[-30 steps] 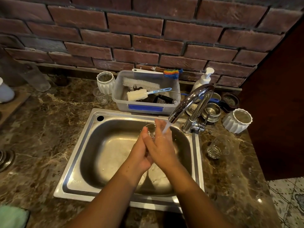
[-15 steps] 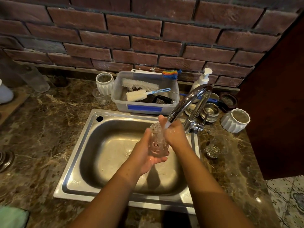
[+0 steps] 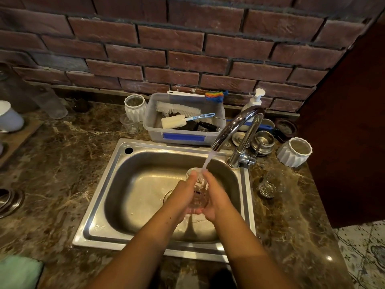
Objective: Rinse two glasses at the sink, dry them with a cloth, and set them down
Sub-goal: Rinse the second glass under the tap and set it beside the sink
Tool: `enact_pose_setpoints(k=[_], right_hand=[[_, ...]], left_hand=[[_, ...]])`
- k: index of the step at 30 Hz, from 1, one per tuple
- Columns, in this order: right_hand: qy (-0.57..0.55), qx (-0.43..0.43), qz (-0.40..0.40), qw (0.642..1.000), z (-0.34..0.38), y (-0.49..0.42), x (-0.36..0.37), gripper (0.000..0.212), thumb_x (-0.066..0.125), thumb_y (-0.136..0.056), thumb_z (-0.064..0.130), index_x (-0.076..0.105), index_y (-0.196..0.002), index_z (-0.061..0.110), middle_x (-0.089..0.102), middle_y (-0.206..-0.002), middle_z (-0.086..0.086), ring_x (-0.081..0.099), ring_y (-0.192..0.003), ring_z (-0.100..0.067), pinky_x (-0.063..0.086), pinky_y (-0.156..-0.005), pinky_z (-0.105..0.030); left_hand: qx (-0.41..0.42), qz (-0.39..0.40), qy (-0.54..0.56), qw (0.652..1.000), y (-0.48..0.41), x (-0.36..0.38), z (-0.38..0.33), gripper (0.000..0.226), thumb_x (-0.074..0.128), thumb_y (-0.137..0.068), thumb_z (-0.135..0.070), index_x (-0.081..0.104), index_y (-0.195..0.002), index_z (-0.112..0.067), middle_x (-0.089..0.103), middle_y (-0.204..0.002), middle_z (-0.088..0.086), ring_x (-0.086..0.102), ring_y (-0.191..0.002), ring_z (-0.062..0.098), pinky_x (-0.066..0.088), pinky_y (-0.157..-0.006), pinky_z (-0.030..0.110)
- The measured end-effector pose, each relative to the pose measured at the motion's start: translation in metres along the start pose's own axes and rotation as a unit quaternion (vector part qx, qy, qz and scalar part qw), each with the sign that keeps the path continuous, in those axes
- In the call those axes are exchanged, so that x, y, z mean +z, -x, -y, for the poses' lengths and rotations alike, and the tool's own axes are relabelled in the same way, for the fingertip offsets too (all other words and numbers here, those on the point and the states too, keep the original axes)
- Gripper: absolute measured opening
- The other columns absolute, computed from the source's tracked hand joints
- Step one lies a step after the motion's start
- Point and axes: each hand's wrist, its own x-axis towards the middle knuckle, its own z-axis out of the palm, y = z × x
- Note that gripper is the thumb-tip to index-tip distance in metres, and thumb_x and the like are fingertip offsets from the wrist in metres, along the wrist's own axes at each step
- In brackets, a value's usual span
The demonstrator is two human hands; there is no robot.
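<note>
1. At the lower left corner we note a pale green cloth (image 3: 18,272) lying on the brown marble tabletop (image 3: 62,163). The frame edge cuts part of it off.
2. Behind the left back corner of the sink stands a white ribbed jar (image 3: 135,107). A small clear tumbler (image 3: 131,126) stands just beside it on the tabletop.
3. A clear plastic tub (image 3: 183,137) sits against the back rim of the stainless steel sink (image 3: 116,184). It holds a white bristle brush (image 3: 177,108) and a sponge-headed bottle brush (image 3: 174,122) with a blue handle.
4. The left hand (image 3: 183,197) is over the basin, right of centre, with its fingers curled round the left side of the held glass (image 3: 199,190).
5. The held glass is clamped between both palms above the basin, tilted, with its mouth pointing away from us. A stream of water (image 3: 208,161) from the spout meets it at the far rim.
6. The right hand (image 3: 216,199) grips the right side of the same glass, fingers wrapped round it.
7. The chrome arched faucet (image 3: 239,130) rises from the sink's right back corner, and a white pump soap dispenser (image 3: 253,103) stands behind it.
8. The second glass (image 3: 270,184) stands on the tabletop just right of the sink rim, apart from both hands.
9. Further back and right we record stacked steel bowls (image 3: 263,142) and, beside them, a white ribbed pot (image 3: 294,151).
</note>
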Motion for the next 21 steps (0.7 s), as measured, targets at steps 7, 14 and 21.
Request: enact_pose_setpoints(k=[7, 14, 21], right_hand=[[-0.068, 0.120, 0.038, 0.990, -0.024, 0.028, -0.020, 0.054, 0.063, -0.089, 0.056, 0.073, -0.098, 0.003, 0.077, -0.085, -0.025, 0.075, -0.078, -0.040, 0.061, -0.074, -0.053], [-0.085, 0.146, 0.065, 0.984, -0.037, 0.057, -0.021, 0.064, 0.056, -0.091, 0.058, 0.082, -0.081, 0.000, 0.077, -0.095, -0.023, 0.066, -0.100, -0.038, 0.051, -0.089, -0.049], [-0.038, 0.112, 0.079, 0.990, -0.044, 0.069, -0.026, 0.058, 0.074, -0.079, 0.055, 0.080, -0.094, -0.001, 0.075, -0.107, -0.024, 0.067, -0.107, -0.041, 0.050, -0.099, -0.053]], left_hand=[[-0.045, 0.037, -0.014, 0.998, 0.029, -0.009, 0.022, 0.049, 0.034, -0.107, -0.051, 0.057, -0.131, -0.015, 0.071, -0.117, 0.020, 0.072, -0.100, 0.036, 0.062, -0.079, 0.046], [-0.056, 0.071, -0.026, 0.996, 0.059, -0.023, 0.025, 0.050, 0.036, -0.108, -0.049, 0.059, -0.129, -0.010, 0.072, -0.118, 0.020, 0.071, -0.103, 0.035, 0.058, -0.067, 0.038], [0.021, 0.074, -0.083, 0.993, 0.075, -0.028, 0.031, 0.050, 0.039, -0.106, -0.052, 0.065, -0.119, -0.011, 0.074, -0.112, 0.019, 0.072, -0.102, 0.037, 0.059, -0.079, 0.043]])
